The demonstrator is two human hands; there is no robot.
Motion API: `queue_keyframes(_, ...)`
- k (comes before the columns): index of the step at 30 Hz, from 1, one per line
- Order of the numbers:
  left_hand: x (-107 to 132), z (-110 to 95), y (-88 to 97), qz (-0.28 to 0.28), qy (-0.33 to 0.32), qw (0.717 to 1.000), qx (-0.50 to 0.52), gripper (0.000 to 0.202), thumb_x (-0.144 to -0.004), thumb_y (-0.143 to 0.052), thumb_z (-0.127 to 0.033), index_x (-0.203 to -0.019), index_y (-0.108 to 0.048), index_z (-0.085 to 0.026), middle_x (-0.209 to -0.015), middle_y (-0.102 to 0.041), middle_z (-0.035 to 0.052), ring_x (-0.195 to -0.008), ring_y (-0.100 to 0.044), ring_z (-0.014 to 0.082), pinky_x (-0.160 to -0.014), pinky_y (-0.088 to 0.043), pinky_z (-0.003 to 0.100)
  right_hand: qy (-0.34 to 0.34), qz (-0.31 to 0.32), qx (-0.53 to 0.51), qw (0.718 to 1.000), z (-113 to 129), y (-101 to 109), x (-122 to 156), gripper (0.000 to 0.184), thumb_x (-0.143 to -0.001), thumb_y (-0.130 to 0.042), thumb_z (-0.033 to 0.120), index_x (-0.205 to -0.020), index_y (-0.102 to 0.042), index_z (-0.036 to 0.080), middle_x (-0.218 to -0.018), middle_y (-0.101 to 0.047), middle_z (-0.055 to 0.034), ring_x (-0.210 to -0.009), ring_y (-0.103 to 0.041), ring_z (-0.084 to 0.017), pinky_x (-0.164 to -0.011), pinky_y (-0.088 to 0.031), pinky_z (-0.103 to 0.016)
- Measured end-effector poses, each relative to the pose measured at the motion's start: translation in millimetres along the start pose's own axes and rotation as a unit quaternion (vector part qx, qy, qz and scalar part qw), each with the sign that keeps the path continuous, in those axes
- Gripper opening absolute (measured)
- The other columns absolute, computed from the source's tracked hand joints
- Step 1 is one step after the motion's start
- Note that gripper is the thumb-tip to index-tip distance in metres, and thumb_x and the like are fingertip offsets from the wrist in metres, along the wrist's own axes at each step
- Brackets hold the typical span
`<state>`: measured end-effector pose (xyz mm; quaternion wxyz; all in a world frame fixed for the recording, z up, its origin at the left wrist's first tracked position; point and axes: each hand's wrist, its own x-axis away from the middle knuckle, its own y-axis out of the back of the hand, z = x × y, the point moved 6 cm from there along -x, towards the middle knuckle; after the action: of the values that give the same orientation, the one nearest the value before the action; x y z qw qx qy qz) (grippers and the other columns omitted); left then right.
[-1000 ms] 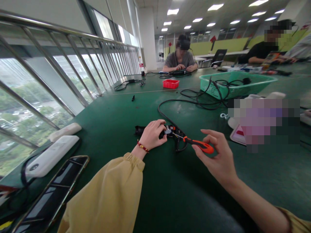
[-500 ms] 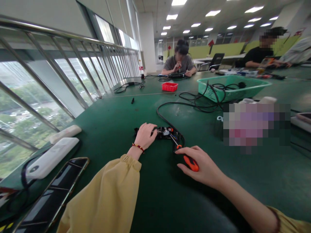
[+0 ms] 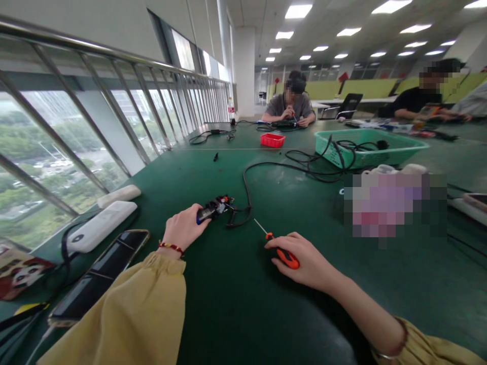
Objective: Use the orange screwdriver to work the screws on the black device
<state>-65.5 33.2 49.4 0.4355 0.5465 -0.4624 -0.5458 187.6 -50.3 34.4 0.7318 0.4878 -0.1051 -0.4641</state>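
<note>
My left hand [image 3: 185,228] is closed around the near end of a dark device with exposed inner parts and small wires [image 3: 217,207]. Its far end points up and right, where a black cable [image 3: 247,190] runs off from it across the table. In my right hand [image 3: 302,256] is a screwdriver with an orange and black handle [image 3: 288,258]. The thin metal shaft points up and left, its tip apart from the device. My fingers wrap the handle and hide part of it. What exactly the device is, I cannot make out.
The cable leads toward a green basket [image 3: 357,161] of cables. A small red tray [image 3: 272,140] stands farther back. On the left lie a phone [image 3: 102,274] and a white device [image 3: 104,227], beside a metal railing [image 3: 114,66]. A person [image 3: 289,104] sits across the green table [image 3: 228,304].
My left hand has moved left with the device, which has turned so its far end tilts upward. The screwdriver tip has come away from the device and shifted slightly left.
</note>
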Motion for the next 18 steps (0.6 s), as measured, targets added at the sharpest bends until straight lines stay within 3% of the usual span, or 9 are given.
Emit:
queue_keyframes(5, 9.2, 47.7, 24.9, -0.067, 0.137, 0.988, -0.015, 0.030, -0.075, -0.052, -0.045, -0.094, -0.057, -0.023, -0.090, -0.064, 0.0095, -0.080, -0.061, 0.0322, -0.060, -0.042, 0.037, 0.004, -0.011, 0.008, 1.000, -1.5, 0.2, -0.4, 0.026, -0.079, -0.053, 0.022, -0.105, -0.055, 0.024, -0.099, -0.068, -0.0014, -0.086, -0.064, -0.016, -0.081, -0.045, -0.035)
queue_keyframes(10, 16.5, 61.4, 40.3, -0.218, 0.176, 0.959, -0.047, 0.023, -0.080, -0.046, -0.030, -0.099, -0.052, -0.020, -0.100, -0.057, 0.0128, -0.089, -0.055, 0.0324, -0.065, -0.041, 0.040, -0.008, 0.001, 0.009, 1.000, -5.1, -3.6, -0.8, 0.026, -0.079, -0.053, 0.023, -0.105, -0.055, 0.024, -0.102, -0.067, -0.0011, -0.089, -0.063, -0.017, -0.083, -0.046, -0.037)
queue_keyframes(18, 2.1, 61.1, 16.9, -0.201, 0.164, 0.962, -0.086, 0.023, -0.078, -0.044, -0.016, -0.100, -0.050, -0.016, -0.103, -0.051, 0.0145, -0.096, -0.050, 0.0310, -0.075, -0.038, 0.041, -0.024, 0.001, 0.018, 1.000, -10.3, -6.0, 0.5, 0.028, -0.079, -0.054, 0.024, -0.106, -0.057, 0.025, -0.104, -0.066, -0.0006, -0.088, -0.062, -0.017, -0.079, -0.048, -0.036)
